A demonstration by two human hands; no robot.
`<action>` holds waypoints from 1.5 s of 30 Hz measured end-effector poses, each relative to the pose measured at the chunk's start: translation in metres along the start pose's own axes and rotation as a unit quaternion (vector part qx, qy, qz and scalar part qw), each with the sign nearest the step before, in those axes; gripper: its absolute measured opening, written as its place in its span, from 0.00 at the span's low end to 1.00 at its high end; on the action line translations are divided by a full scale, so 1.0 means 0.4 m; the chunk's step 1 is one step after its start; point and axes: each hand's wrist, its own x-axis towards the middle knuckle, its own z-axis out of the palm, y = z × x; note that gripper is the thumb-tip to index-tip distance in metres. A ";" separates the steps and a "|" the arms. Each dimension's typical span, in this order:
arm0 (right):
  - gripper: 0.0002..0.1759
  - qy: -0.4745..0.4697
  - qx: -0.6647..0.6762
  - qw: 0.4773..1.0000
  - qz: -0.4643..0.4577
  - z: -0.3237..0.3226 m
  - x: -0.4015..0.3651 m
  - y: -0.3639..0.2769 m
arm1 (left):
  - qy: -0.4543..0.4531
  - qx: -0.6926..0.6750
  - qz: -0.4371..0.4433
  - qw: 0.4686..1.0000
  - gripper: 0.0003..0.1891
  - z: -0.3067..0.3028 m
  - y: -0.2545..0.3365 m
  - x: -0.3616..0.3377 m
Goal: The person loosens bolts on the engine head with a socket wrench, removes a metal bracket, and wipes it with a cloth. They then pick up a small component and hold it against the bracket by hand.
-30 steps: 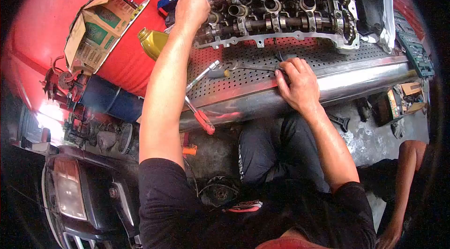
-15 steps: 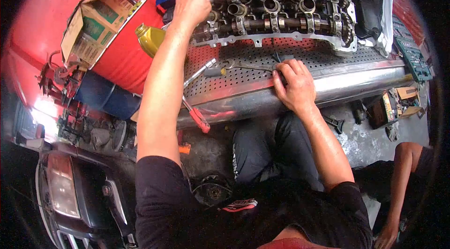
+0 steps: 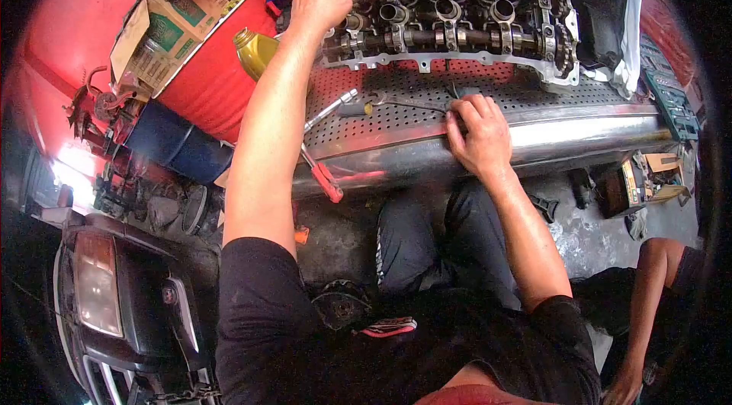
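A cylinder head (image 3: 423,38) with its camshafts exposed lies on the perforated metal bench (image 3: 412,131). My left hand (image 3: 322,0) is at its left end with the fingers curled in. Whatever that hand grips is hidden behind the fingers. My right hand (image 3: 482,131) rests at the bench's front edge, fingers bent down. A wrench (image 3: 408,105) lies flat on the bench, its right end disappearing by these fingertips. Beside them a small dark piece (image 3: 460,90) pokes out, too covered to name. A ratchet with a red handle (image 3: 326,182) leans over the edge, left of the wrench.
A yellow oil bottle (image 3: 254,53) and a cardboard box (image 3: 171,28) stand at the left, by a red drum. At the right lies a green tool case (image 3: 669,89). A black vehicle front (image 3: 133,291) is lower left. Another person's arm (image 3: 644,321) shows lower right.
The view has shifted slightly. My left hand has turned a little at the left end of the cylinder head. My right hand keeps its place at the bench edge.
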 end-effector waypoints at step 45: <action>0.07 0.006 0.013 1.000 -0.016 0.003 -0.012 0.008 | -0.180 0.032 -0.170 0.968 0.24 -0.014 0.057 -0.076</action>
